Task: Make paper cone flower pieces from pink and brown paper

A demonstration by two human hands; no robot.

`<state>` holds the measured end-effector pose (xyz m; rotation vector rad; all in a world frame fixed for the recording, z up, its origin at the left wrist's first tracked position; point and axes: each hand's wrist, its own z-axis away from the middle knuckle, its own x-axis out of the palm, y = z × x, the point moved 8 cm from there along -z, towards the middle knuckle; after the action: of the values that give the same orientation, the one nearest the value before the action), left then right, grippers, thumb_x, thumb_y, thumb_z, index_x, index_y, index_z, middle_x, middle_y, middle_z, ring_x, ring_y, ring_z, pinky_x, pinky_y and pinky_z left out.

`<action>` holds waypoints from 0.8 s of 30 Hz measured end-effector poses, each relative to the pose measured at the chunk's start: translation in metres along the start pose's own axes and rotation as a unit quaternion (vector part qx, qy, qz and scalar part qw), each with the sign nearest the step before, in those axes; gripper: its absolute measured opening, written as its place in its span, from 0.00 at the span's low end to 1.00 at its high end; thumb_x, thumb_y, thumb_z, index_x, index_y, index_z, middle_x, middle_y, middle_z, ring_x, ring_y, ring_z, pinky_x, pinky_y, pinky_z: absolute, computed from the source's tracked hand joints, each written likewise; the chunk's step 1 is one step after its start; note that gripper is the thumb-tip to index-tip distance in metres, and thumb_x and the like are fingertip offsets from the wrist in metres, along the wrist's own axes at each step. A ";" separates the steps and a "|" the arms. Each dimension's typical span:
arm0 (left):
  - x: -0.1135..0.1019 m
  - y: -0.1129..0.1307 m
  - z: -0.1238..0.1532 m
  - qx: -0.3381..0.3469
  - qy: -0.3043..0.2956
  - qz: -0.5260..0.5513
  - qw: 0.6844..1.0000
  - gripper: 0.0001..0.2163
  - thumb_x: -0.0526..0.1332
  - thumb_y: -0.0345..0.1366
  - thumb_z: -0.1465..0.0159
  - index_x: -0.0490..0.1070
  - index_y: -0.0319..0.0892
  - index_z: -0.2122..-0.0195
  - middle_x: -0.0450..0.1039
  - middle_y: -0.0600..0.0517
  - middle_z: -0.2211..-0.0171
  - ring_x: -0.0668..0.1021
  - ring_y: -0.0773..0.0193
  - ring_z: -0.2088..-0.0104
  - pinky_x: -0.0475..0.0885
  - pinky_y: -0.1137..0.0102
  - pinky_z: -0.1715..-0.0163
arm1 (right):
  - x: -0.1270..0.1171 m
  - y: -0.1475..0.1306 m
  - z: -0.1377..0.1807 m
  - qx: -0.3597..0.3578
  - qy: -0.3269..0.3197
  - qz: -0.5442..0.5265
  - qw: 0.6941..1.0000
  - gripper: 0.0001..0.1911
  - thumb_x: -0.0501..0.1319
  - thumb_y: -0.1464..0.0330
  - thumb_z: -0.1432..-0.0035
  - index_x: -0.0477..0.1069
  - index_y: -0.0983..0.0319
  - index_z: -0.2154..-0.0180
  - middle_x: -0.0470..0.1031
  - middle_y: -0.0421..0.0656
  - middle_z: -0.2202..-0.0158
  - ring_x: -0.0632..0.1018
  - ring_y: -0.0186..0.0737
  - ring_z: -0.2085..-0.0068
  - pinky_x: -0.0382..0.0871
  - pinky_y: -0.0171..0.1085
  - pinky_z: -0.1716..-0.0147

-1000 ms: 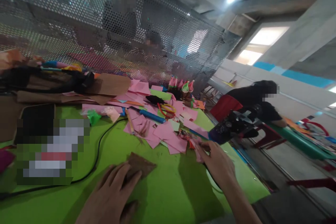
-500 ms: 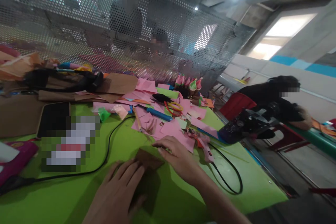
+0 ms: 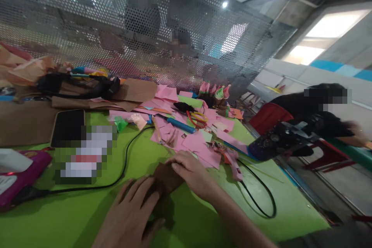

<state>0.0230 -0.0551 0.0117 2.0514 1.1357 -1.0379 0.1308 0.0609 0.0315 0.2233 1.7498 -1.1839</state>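
Observation:
A small folded piece of brown paper (image 3: 169, 179) lies on the green table between my hands. My left hand (image 3: 132, 205) rests palm down at its left edge, fingers stretched out over the paper and thumb apart. On the other side, my right hand (image 3: 193, 170) has its fingers bent over the paper's upper right edge, with the thumb close to the forefinger. Part of the paper is hidden beneath both hands.
Pink paper scraps (image 3: 200, 143) and a blue-handled cutter (image 3: 180, 124) lie beyond my hands. A pink glue gun (image 3: 232, 162) with a looped black cord is to the right. Left are a phone (image 3: 68, 128) and a magenta device (image 3: 26, 178). A person (image 3: 314, 102) sits at far right.
The brown paper now shows a broader flat face instead of a pointed shape. My right fingers have curled further over its edge. The whole view has shifted slightly.

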 end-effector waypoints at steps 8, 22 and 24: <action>0.005 -0.001 0.004 -0.003 -0.034 -0.004 0.999 0.20 0.63 0.43 0.40 0.69 0.45 0.47 0.76 0.46 0.48 0.78 0.51 0.51 0.74 0.56 0.55 | -0.001 -0.011 0.007 -0.030 -0.006 -0.019 0.999 0.13 0.57 0.76 0.38 0.77 0.59 0.58 0.78 0.43 0.59 0.75 0.41 0.55 0.65 0.38 0.55; 0.006 -0.002 0.006 -0.021 -0.059 0.014 0.998 0.23 0.62 0.39 0.40 0.67 0.45 0.43 0.74 0.45 0.47 0.77 0.50 0.49 0.74 0.55 0.53 | 0.007 -0.018 0.023 -0.054 -0.034 0.021 0.998 0.16 0.55 0.75 0.35 0.76 0.55 0.52 0.76 0.43 0.58 0.73 0.41 0.55 0.65 0.39 0.54; 0.006 -0.002 0.006 -0.020 -0.057 0.017 0.998 0.23 0.62 0.38 0.40 0.66 0.46 0.42 0.73 0.45 0.46 0.77 0.50 0.49 0.74 0.55 0.52 | 0.009 -0.019 0.024 -0.058 -0.034 0.024 0.997 0.16 0.55 0.75 0.35 0.75 0.56 0.52 0.75 0.43 0.58 0.73 0.41 0.55 0.65 0.39 0.54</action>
<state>0.0208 -0.0562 0.0032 1.9470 1.0520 -1.0921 0.1300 0.0295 0.0349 0.1525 1.7373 -1.0408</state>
